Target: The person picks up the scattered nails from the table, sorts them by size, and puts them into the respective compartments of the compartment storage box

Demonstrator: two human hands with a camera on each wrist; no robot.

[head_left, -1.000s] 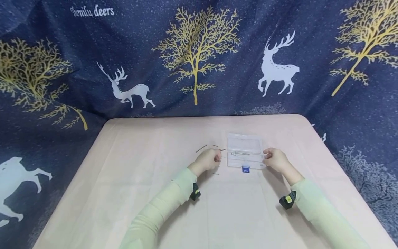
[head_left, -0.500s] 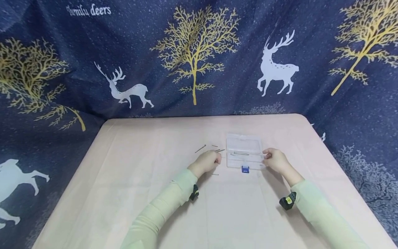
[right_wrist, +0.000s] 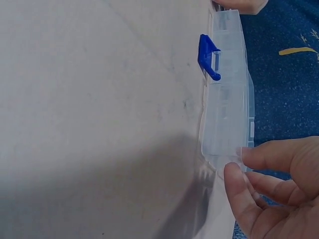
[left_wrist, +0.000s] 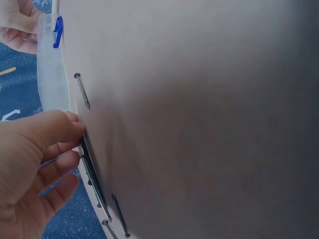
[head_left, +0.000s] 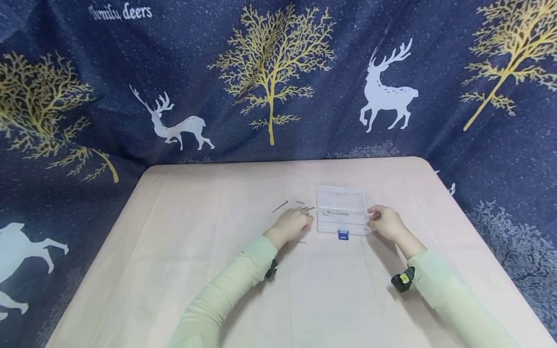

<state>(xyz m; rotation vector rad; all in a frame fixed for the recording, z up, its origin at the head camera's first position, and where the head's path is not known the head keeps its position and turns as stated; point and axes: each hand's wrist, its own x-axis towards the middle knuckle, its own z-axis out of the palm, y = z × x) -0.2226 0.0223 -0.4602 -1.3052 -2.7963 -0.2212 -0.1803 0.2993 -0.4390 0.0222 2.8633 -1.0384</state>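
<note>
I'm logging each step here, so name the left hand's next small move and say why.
Probably pinch one nail and lift it toward the clear box. The left hand already rests its fingertips on the loose nails beside the box, while the right hand steadies the box's other end.

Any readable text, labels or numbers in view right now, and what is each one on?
"deers": white print on the blue cloth backdrop, top left in the head view.
The word before it on the cloth: script too blurred to read.
Clear box, its blue latch and the nails: no text visible.
</note>
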